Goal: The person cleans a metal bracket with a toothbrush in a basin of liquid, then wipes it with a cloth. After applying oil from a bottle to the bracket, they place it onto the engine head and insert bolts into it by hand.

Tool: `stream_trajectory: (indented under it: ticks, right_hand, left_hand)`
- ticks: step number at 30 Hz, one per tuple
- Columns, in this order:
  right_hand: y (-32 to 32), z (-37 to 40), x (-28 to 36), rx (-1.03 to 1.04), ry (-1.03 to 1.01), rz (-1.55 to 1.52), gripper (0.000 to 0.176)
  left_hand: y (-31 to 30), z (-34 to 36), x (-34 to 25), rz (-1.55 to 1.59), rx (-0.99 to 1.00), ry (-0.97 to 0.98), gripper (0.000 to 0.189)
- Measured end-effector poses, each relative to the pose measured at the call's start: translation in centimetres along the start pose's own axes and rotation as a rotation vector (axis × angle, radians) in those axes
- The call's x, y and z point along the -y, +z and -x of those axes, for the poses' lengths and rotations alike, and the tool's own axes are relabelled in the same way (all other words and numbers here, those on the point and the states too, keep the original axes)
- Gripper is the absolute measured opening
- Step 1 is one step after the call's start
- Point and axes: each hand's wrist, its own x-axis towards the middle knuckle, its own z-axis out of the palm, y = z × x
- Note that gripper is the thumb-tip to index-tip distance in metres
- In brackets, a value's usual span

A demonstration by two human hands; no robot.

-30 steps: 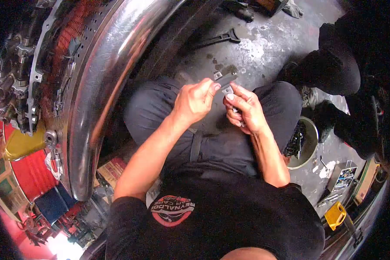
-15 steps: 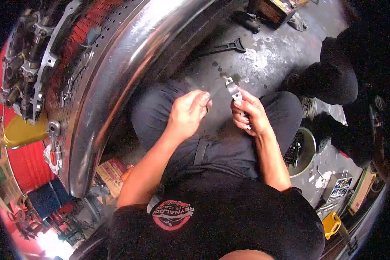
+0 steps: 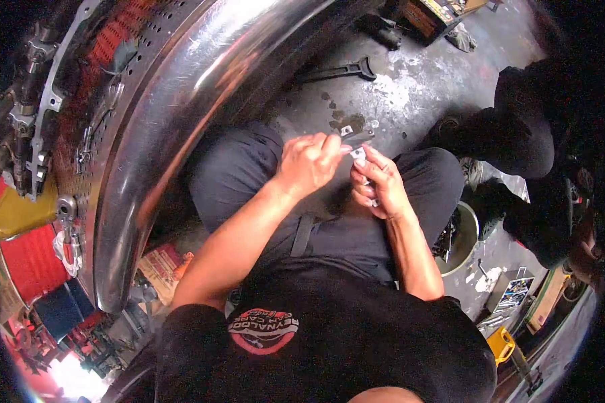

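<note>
Starting at the far left: metal engine part with shafts along it, standing over a yellow container and a ribbed red surface. Dark blue box lower down. Next, a ratchet resting on the edge of a perforated panel, then a long, shiny curved metal piece sweeping up and away. Printed cardboard box near its lower end. Person sits with knees apart in dark trousers and black shirt. Left hand is raised between the knees, fingers curled narrow, tips at the near edge of the metal bracket; whether they grip it or press something small against it, I cannot tell. Beyond, a black tool lies on the grey floor. Metal bracket sits between the hands, tilted, pale tabs at its ends. Right hand is closed, holding the bracket between thumb and fingers. Further right, a round bucket with dark contents, another person's dark-clad leg, a tool tray and a yellow container with a handle.
</note>
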Motion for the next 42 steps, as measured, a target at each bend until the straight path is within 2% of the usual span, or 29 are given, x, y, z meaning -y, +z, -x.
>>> stream_trajectory:
  ticks: [4,5,9,12,13,16,17,20,21,23,25,26,28,30,31,33,34,35,36,38,39,40,41,42]
  right_hand:
    - [0.5,-0.1,0.2,-0.068,0.019,-0.006,0.026]
    - [0.4,-0.1,0.1,-0.106,0.016,0.028,0.024]
    - [0.0,0.4,0.8,0.086,0.033,0.156,0.02]
    - [0.3,0.5,0.9,0.146,0.037,0.17,0.02]
    - [0.2,0.5,0.5,0.088,0.032,0.146,0.02]
    - [0.0,-0.1,-0.1,-0.077,0.017,0.087,0.02]
    - [0.3,-0.2,0.0,-0.114,0.013,0.07,0.019]
    - [2.1,0.4,0.6,-0.139,0.008,-0.018,0.016]
    - [2.8,0.8,0.8,-0.142,0.01,-0.078,0.015]
    - [2.3,2.0,0.3,-0.173,0.041,-0.229,0.01]
    - [1.8,3.4,-0.4,-0.146,0.024,-0.252,0.006]
    - [1.8,4.2,-0.7,-0.124,0.016,-0.252,0.007]
    - [1.5,4.5,-0.8,-0.056,-0.023,-0.199,0.014]
    - [3.6,5.0,-0.1,-0.117,-0.087,-0.068,0.029]
    - [3.0,5.0,0.1,-0.017,-0.121,0.002,0.042]
    - [1.9,4.8,-0.5,-0.047,-0.208,0.032,0.043]
    - [1.0,4.9,-0.6,0.014,-0.275,0.123,0.041]
    - [1.6,5.8,-0.2,0.025,-0.298,0.159,0.039]
    - [1.0,6.4,0.2,0.089,-0.325,0.204,0.041]
    - [2.0,7.8,0.6,0.04,-0.306,0.277,0.04]
    - [1.9,8.2,0.8,0.047,-0.299,0.253,0.037]
    - [1.8,8.9,1.1,0.033,-0.309,0.217,0.035]
    - [1.8,9.7,1.5,0.08,-0.321,0.265,0.036]
    - [2.1,10.7,1.9,0.074,-0.354,0.309,0.039]
  left_hand:
    - [1.3,0.2,-0.2,0.121,0.033,-0.179,0.018]
    - [1.8,0.7,0.2,0.224,0.101,-0.281,0.027]
    - [-2.9,-0.6,-0.3,1.175,0.609,-0.891,0.042]
    - [-3.7,-0.4,-0.5,1.303,0.62,-0.953,0.04]
    - [-2.9,-0.2,-0.6,1.13,0.529,-0.852,0.035]
    - [0.6,0.2,0.2,0.32,0.134,-0.28,0.027]
    - [1.4,0.3,0.6,0.176,0.08,-0.167,0.02]
    - [1.4,-0.5,0.9,-0.088,-0.092,0.081,0.031]
    - [0.8,-0.8,0.3,-0.122,-0.153,0.104,0.026]
    - [-0.7,-1.4,-0.7,-0.127,-0.386,-0.078,0.022]
    - [-4.3,-2.5,-1.6,-0.161,-0.59,-0.209,0.016]
    - [-6.6,-2.5,-3.2,-0.11,-0.544,-0.162,0.016]
    - [-9.7,-1.2,-5.9,-0.03,-0.454,0.19,0.022]
    - [-14.1,1.0,-8.4,-0.193,-0.24,0.264,0.031]
    - [-15.7,1.7,-8.8,-0.268,-0.283,0.27,0.033]
    - [-19.5,3.9,-8.5,-0.458,-0.346,0.246,0.034]
    - [-22.1,4.7,-8.0,-0.6,-0.427,0.221,0.029]
    - [-25.3,5.6,-8.2,-0.665,-0.382,0.114,0.02]
    - [-28.0,6.8,-7.4,-0.794,-0.428,0.098,0.009]
    - [-33.5,8.9,-6.6,-1.044,-0.383,-0.143,0.004]
    - [-35.8,11.0,-4.8,-1.124,-0.293,-0.13,0.006]
    - [-37.1,12.8,-4.1,-1.102,-0.347,-0.296,0.013]
    - [-38.1,14.1,-3.7,-1.12,-0.241,-0.308,0.02]
    - [-38.7,14.5,-3.4,-0.95,-0.149,-0.461,0.023]
